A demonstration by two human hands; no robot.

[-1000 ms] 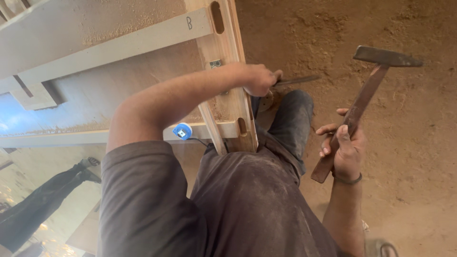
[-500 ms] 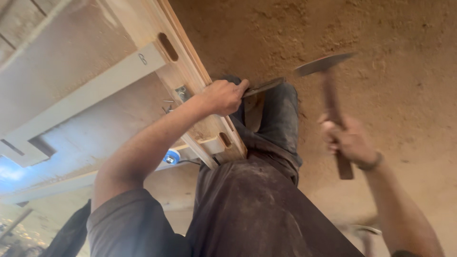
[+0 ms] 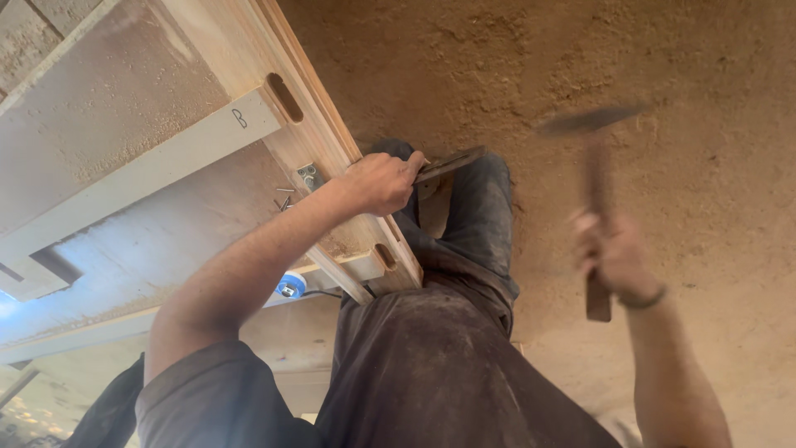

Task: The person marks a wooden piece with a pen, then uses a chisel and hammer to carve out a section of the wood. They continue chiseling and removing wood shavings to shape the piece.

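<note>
While the head view looks down over dusty dark trousers [image 3: 448, 365], the left hand [image 3: 377, 182] sits near the middle of the picture with its fingers closed around a chisel [image 3: 448, 162]. The chisel's dark metal sticks out of the fist toward 2 o'clock, lying just beside the edge of the wooden frame [image 3: 332, 149], above the knee. The right hand [image 3: 609, 253], at 3 o'clock from the left hand and well apart from it, is blurred, its fingers wrapped around the handle of a hammer [image 3: 593, 166]. The hammer stands nearly upright, its head at 12 o'clock from the fist, over the sandy floor [image 3: 705, 166]. The frame runs from 11 o'clock down toward the centre, with two oblong slots cut in it. At 7 o'clock from the left hand, under the forearm, lies a small blue round thing [image 3: 290, 286].
</note>
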